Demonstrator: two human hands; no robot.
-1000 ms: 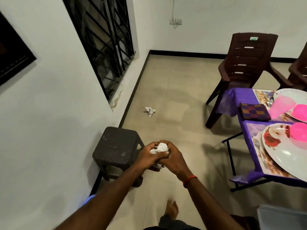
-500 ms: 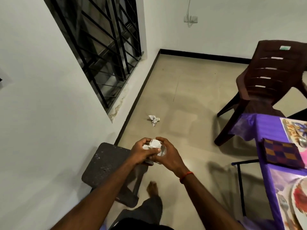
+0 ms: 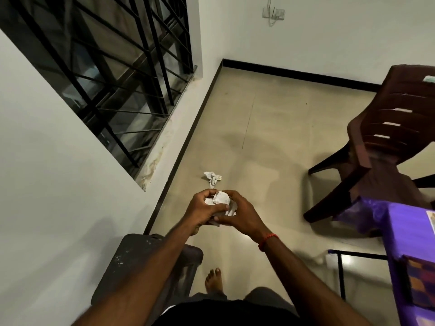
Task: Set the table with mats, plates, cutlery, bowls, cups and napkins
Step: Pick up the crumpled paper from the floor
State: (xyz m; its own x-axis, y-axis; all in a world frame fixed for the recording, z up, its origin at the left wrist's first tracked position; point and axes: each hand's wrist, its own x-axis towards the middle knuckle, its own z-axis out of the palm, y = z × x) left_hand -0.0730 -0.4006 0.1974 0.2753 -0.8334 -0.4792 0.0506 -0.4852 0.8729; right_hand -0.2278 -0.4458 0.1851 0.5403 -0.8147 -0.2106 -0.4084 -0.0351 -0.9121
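Left hand [image 3: 202, 208] and right hand [image 3: 242, 217] pressed together, gripping crumpled napkin [image 3: 220, 198] above the floor [image 3: 270, 137], well apart from the surface [image 3: 404, 222]; 1 checked cloth [image 3: 421, 278] shows there, napkin judged not yet placed.

Dim, soft shadows, warped edges

We saw a crumpled white napkin [image 3: 220, 198] just below the middle of the frame. It was balled up and gripped between the left hand [image 3: 203, 208] and the right hand [image 3: 243, 216], whose fingers curled round it. A second white scrap [image 3: 213, 178], twisted and crumpled, lay on the floor tiles just above the hands in the picture. At the right edge we made out a corner of the table [image 3: 404, 227], draped in purple. On it, at lower right, lay a blurred checked cloth [image 3: 421, 278] in purple and orange.
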